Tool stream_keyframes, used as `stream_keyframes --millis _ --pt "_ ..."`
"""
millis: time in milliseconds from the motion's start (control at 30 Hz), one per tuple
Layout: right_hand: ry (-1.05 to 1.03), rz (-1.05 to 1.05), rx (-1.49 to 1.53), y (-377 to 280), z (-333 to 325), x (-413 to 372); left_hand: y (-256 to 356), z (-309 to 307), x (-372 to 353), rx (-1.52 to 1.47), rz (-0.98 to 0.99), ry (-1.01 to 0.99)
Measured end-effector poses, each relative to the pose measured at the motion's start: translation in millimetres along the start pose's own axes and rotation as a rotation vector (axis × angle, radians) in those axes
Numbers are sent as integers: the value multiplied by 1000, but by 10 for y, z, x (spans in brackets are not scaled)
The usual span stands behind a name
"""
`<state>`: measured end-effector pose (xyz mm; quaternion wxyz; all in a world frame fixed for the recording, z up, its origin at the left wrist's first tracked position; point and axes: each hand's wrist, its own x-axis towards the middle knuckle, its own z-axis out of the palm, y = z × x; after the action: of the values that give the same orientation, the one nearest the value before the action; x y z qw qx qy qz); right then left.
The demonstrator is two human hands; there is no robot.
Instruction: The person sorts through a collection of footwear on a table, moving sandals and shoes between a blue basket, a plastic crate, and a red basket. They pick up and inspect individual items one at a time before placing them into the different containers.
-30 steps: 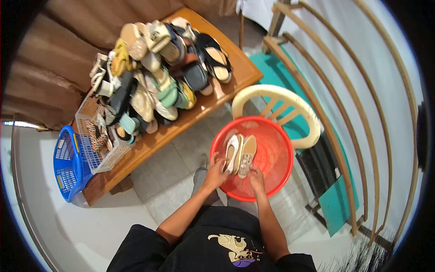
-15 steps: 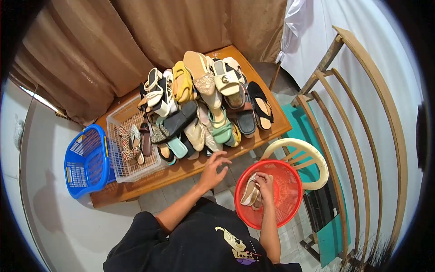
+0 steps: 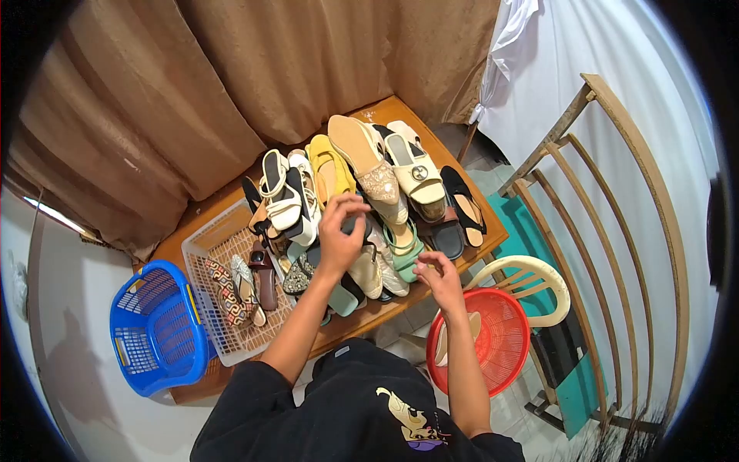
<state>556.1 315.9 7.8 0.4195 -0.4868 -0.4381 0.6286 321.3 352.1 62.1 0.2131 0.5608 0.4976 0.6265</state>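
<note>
A heap of sandals and flat shoes covers much of the wooden table (image 3: 496, 223). My left hand (image 3: 342, 235) is over the middle of the heap, its fingers curled at a dark shoe (image 3: 352, 225) below the yellow shoes (image 3: 331, 171); the fingers partly hide the contact. Near the green sandal (image 3: 406, 254), at the table's front edge, my right hand (image 3: 439, 279) is open with nothing in it. Below it, the red basket (image 3: 504, 339) holds light shoes (image 3: 471, 327), partly behind my forearm.
A white basket (image 3: 223, 339) with several sandals sits at the table's left, beside a blue basket (image 3: 165, 331). A cream plastic chair (image 3: 566, 296) is behind the red basket. Farther right stands a wooden slatted frame (image 3: 589, 231). Brown curtains (image 3: 300, 61) hang behind the table.
My left hand has moved up onto the heap. My right hand has left the shoes in the red basket and moved up to the table's edge. The view has shifted slightly.
</note>
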Motion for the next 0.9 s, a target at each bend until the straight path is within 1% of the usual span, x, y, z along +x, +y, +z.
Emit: stream_keyframes --millis 33,100,167,233,300,333,367,433,467,500,533,567,633,667,767,833,900 --pt "-1 -2 26 -70 71 69 -65 -51 167 97 85 -13" --pt "-6 -41 -4 -58 172 244 -135 -92 515 62 103 -1" --pt "-14 -34 52 -142 312 432 -321 -129 897 108 70 -23" --pt "33 -1 84 -201 459 588 -601 -146 1251 98 -49 -47" --pt "58 37 107 -204 563 748 -897 -131 1592 169 -167 -16" --pt "80 55 64 -218 614 810 -1092 -126 1750 87 -188 20" --pt "92 66 83 -220 664 871 -1444 -113 1936 -13 -255 47" --pt "108 98 123 -252 756 957 -1578 -107 2164 172 -296 96" --pt "113 101 120 -233 780 991 -1699 -110 2217 168 -300 93" --pt "110 124 141 -217 796 1025 -1973 -99 2273 200 -259 102" --pt "106 135 160 -258 810 1092 -2058 -59 2395 226 -208 115" --pt "91 150 170 -284 834 1124 -2142 -24 2472 211 -200 117" --pt "76 173 181 -270 848 1211 -2187 -18 2452 303 -379 -38" --pt "68 172 171 -257 851 1253 -2213 -14 2450 300 -382 -31" --pt "40 155 153 -212 892 1353 -2088 12 2401 495 -430 -222" --pt "35 152 177 -208 923 1348 -2076 7 2411 472 -462 -255" --pt "18 130 219 -255 936 1333 -2060 -32 2461 380 -531 -265"
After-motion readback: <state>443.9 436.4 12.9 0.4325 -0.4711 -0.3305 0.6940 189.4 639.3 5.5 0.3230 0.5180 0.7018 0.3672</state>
